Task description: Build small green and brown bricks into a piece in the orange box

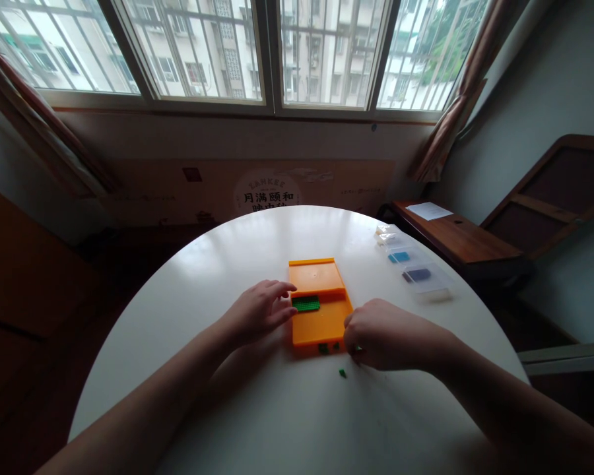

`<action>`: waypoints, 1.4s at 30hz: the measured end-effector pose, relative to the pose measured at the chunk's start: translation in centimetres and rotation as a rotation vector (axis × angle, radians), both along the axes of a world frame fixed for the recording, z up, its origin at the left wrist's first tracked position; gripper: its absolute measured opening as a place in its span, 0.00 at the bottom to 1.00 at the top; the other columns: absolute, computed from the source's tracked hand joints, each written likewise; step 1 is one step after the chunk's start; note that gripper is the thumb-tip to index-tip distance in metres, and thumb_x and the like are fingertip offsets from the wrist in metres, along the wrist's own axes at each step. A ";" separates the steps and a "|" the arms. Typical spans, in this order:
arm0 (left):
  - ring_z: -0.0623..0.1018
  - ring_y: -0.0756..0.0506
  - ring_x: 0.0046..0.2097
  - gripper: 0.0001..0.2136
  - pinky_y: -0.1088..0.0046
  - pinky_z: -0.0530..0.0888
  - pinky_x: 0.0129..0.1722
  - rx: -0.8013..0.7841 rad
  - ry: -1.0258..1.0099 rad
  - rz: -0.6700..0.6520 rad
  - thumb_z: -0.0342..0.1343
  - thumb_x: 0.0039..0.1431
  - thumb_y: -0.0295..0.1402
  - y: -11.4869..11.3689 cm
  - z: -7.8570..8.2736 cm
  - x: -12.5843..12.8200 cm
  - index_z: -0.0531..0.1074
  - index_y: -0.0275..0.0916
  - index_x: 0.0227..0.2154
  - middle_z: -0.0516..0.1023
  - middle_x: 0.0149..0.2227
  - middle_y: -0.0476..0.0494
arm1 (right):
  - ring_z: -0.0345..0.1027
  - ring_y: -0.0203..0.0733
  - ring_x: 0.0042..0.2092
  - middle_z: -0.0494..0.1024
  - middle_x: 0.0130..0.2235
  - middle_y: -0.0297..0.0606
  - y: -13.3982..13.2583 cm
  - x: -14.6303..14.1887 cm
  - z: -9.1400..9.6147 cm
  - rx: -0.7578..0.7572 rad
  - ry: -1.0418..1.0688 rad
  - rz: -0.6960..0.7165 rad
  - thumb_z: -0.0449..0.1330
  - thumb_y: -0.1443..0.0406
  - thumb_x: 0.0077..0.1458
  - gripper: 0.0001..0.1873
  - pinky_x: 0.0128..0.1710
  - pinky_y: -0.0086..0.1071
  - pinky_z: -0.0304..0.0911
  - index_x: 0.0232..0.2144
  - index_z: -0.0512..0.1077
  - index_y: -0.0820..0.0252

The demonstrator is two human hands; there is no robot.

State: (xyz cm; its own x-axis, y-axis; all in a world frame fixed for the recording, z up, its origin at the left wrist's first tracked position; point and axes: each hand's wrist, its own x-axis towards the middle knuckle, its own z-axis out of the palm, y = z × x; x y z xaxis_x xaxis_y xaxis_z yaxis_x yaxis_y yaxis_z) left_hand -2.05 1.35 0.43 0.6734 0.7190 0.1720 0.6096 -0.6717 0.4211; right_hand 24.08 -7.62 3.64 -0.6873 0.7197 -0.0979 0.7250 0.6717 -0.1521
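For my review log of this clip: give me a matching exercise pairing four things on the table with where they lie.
Things:
1. green plate
2. loose green piece
3. clear bags
4. orange tray

Places:
A. far right of the table, near its edge
B. middle of the table, between the two hands
C. inside the tray, by the left hand
D. on the bare tabletop, just in front of the right hand

Pairs: 1-C, 2-D, 3-A, 4-B
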 end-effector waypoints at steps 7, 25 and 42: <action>0.77 0.43 0.43 0.16 0.65 0.74 0.44 0.006 -0.058 0.066 0.51 0.60 0.42 0.3 0.0 -0.1 0.71 0.42 0.48 0.78 0.43 0.42 | 0.63 0.33 0.26 0.77 0.27 0.31 -0.2 -0.2 0.2 0.006 -0.003 0.014 0.56 0.71 0.47 0.09 0.27 0.29 0.50 0.25 0.76 0.55; 0.72 0.50 0.26 0.22 0.76 0.69 0.26 -0.141 -0.382 0.361 0.43 0.60 0.48 3.4 -2.5 -0.3 0.75 0.37 0.36 0.76 0.28 0.47 | 0.60 0.28 0.26 0.71 0.25 0.28 1.8 1.4 2.4 -0.099 0.412 -0.031 0.57 0.72 0.48 0.04 0.28 0.23 0.55 0.26 0.70 0.61; 0.73 0.47 0.27 0.20 0.74 0.64 0.26 -0.126 -0.219 0.447 0.44 0.60 0.47 3.6 -2.4 0.7 0.76 0.40 0.32 0.74 0.22 0.50 | 0.72 0.35 0.34 0.80 0.35 0.37 3.3 -0.8 -0.7 0.030 0.664 -0.050 0.56 0.72 0.54 0.12 0.36 0.26 0.64 0.38 0.78 0.60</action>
State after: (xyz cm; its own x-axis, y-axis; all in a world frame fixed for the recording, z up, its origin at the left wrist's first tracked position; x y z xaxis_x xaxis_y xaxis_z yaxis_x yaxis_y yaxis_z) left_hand -1.33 4.90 -1.93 0.2531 0.9527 0.1685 0.7140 -0.3015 0.6319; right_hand 23.30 -4.27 2.97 -0.5608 0.7481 0.3548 0.5141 0.6505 -0.5590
